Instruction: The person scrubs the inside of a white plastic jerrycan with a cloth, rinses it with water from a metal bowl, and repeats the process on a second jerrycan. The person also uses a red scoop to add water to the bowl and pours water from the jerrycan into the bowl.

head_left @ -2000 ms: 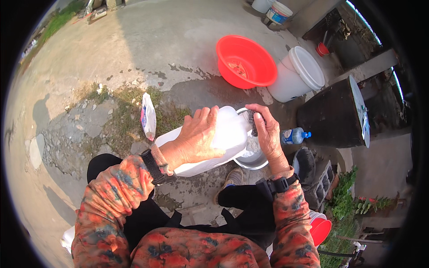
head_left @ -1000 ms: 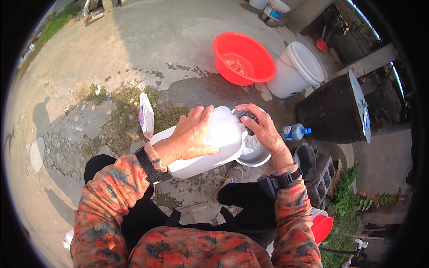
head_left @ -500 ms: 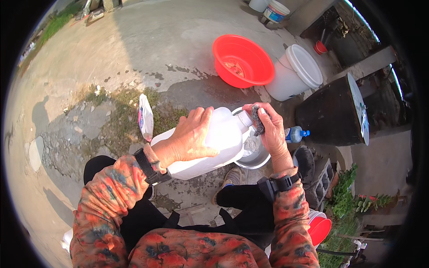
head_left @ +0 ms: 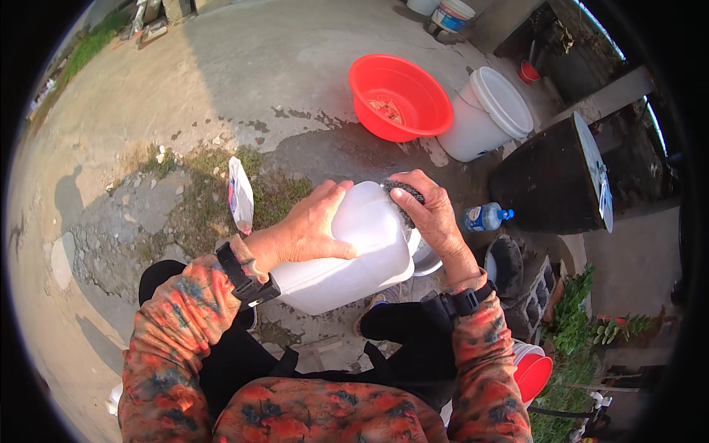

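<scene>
A large white plastic jug (head_left: 347, 258) lies tilted on its side in front of me. My left hand (head_left: 306, 229) rests flat on top of it and holds it steady. My right hand (head_left: 428, 214) presses a dark scouring pad (head_left: 405, 198) against the jug's far end. A small metal bowl (head_left: 426, 258) sits on the ground just under that end, mostly hidden by the jug and my right hand.
A red basin (head_left: 399, 96) and a white lidded bucket (head_left: 487, 114) stand further off on the concrete. A small water bottle (head_left: 484, 217) lies beside a dark barrel (head_left: 550, 177). A plastic packet (head_left: 240, 196) stands left of the jug. A red bucket (head_left: 533, 373) is at lower right.
My right hand has taken the scouring pad up from the bowl to the jug's far end. The jug has tilted and shifted slightly under my left hand.
</scene>
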